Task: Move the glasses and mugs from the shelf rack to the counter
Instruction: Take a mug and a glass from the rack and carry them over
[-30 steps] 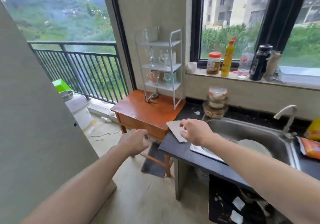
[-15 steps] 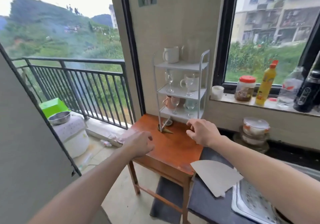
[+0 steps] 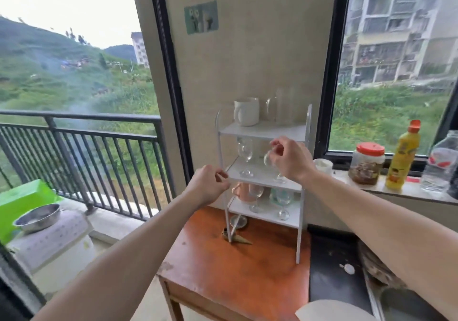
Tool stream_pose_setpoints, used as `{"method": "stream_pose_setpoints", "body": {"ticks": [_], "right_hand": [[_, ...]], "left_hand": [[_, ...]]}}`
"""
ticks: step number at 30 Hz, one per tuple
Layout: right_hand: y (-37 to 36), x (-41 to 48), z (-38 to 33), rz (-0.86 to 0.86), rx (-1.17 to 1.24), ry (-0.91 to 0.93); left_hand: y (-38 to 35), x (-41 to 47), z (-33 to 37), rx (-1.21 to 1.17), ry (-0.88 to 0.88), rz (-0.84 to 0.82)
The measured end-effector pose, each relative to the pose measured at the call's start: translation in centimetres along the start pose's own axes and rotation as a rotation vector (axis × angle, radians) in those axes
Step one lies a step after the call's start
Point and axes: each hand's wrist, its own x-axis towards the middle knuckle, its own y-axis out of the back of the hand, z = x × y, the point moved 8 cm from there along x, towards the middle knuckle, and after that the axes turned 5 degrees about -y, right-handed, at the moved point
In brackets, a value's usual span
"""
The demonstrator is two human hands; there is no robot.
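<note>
A white three-tier shelf rack stands on an orange wooden table. Its top tier holds a white mug and a clear glass mug. On the middle tier stands a wine glass, and my right hand curls its fingers around the bowl of a second wine glass whose foot rests on the shelf. The bottom tier carries a pink mug and two wine glasses. My left hand hovers loosely curled at the rack's left post, holding nothing. The dark counter adjoins the table on the right.
The window sill holds a white cup, a red-lidded jar, a yellow bottle and a water bottle. A sink and a sheet of paper lie at the bottom right. A balcony railing and a steel bowl are left.
I have stepped closer to the rack. My right hand rose from the table to the middle shelf and closed around a wine glass; my left hand moved up to the rack's left post.
</note>
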Motion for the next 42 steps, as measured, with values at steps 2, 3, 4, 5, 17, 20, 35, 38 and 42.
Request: {"method": "stream_pose_setpoints", "body": {"ticks": [2,3,4,5,17,20,35,38,42], "right_hand": [[-0.2,3.8,-0.1,0.036,0.082,-0.046],[-0.4,5.8,0.0,0.053,0.123,-0.073],[-0.6,7.7,0.1,0.073,0.158,-0.102],[-0.8,9.5,0.4,0.095,0.187,-0.134],[-5.1,19.9,3.7,0.144,0.564,-0.391],[-5.2,20.0,4.1,0.147,0.713,-0.451],[-0.1,14.0,3.0,0.246,0.675,-0.601],[0.4,11.5,2.3,0.246,0.701,-0.596],[1.6,7.8,1.8,0.272,0.708,-0.608]], "left_hand": [[1.0,3.9,0.3,-0.059,-0.019,0.06],[1.5,5.8,0.4,-0.095,-0.017,0.088],[1.9,7.7,0.4,-0.131,-0.012,0.113],[2.2,9.5,0.4,-0.163,-0.009,0.134],[0.3,23.1,0.6,-0.4,0.011,0.189],[-0.7,24.9,0.7,-0.519,0.053,0.166],[-0.6,24.9,-0.2,-0.958,0.07,-0.095],[-0.2,24.2,-0.7,-1.017,0.039,-0.135],[-0.1,22.6,-0.8,-1.064,0.01,-0.187]]}}
